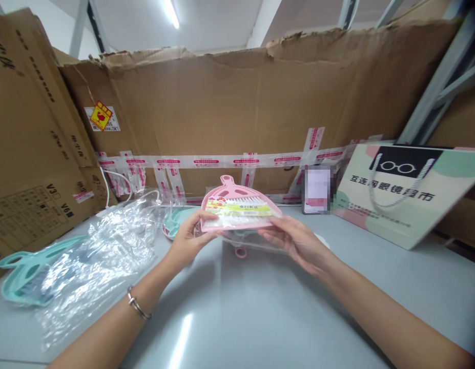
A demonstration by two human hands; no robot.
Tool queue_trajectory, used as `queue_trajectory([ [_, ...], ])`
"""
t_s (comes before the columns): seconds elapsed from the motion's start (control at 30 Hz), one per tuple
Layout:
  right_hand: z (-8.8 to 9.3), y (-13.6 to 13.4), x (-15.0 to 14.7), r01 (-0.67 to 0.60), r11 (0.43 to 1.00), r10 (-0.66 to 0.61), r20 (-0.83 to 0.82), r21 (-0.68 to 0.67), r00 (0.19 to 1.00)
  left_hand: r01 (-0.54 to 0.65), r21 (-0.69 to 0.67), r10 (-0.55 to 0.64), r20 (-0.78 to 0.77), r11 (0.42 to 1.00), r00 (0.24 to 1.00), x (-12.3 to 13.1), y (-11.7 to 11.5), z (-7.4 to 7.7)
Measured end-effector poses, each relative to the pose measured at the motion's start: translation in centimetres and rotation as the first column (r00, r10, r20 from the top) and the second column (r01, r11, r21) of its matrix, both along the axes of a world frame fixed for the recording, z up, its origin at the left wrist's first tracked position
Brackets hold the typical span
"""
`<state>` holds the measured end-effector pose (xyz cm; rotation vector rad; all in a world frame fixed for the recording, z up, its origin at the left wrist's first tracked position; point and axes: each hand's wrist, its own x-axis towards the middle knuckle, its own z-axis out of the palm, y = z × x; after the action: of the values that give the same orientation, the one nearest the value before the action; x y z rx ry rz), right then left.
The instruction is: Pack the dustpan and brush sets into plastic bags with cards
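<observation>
A pink dustpan (241, 190) with a white-bristled brush in it is held up over the grey table. A yellow and green label runs across its front, and clear plastic film seems to cover it. My left hand (191, 236) pinches its left corner, thumb in front. At the right corner, my right hand (294, 238) grips it with the fingers underneath. Below and behind it hangs or lies a pink ring-shaped handle end (241, 251); what it belongs to is mostly hidden. More mint green and pink dustpans (176, 221) lie behind my left hand.
Crumpled clear plastic bags (106, 256) cover the left side, with a mint green dustpan (22, 279) among them. A large cardboard box (222, 107) walls off the back. A phone (317, 189) leans there, beside a paper gift bag (398, 205) on the right.
</observation>
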<state>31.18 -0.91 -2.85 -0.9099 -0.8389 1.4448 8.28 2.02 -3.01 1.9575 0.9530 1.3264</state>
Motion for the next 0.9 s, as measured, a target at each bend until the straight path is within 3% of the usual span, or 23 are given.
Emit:
queue_trajectory([
  [0.07,-0.2,0.1,0.5,-0.083,0.984,0.080,0.025,0.155,0.996,-0.049,0.017,0.048,0.024,0.999,0.999,0.0,-0.1,0.1],
  [0.17,-0.9,0.2,1.2,-0.182,0.910,0.117,0.190,0.373,0.975,-0.083,0.027,0.081,0.057,0.996,0.995,-0.1,-0.2,0.2],
  [0.3,-2.1,0.5,1.9,-0.290,0.792,-0.018,0.496,0.537,0.868,-0.085,0.051,0.083,0.038,0.995,0.996,-0.1,-0.3,0.4],
  [0.43,-2.8,0.7,1.9,-0.375,0.694,-0.152,0.635,0.614,0.758,-0.144,0.085,0.139,0.063,0.986,0.988,-0.1,-0.2,0.2],
  [0.5,-2.8,0.6,1.4,-0.302,0.726,-0.200,0.610,0.618,0.767,-0.160,0.088,0.152,0.089,0.983,0.984,0.1,-0.3,0.0],
  [0.6,-2.7,0.2,0.2,-0.063,0.798,-0.320,0.511,0.599,0.798,-0.171,0.089,0.161,0.107,0.981,0.981,0.5,-0.5,-0.3],
  [0.67,-2.7,0.0,-0.5,0.063,0.816,-0.393,0.471,0.574,0.790,-0.178,0.086,0.167,0.123,0.980,0.978,0.8,-0.7,-0.5],
  [0.73,-2.8,0.0,-0.9,0.119,0.832,-0.409,0.454,0.542,0.791,-0.180,0.078,0.168,0.140,0.981,0.976,1.0,-0.8,-0.7],
  [0.9,-3.6,0.5,-1.0,0.129,0.864,-0.302,0.296,0.486,0.906,-0.194,0.059,0.183,0.159,0.979,0.970,1.2,-0.8,-1.2],
])
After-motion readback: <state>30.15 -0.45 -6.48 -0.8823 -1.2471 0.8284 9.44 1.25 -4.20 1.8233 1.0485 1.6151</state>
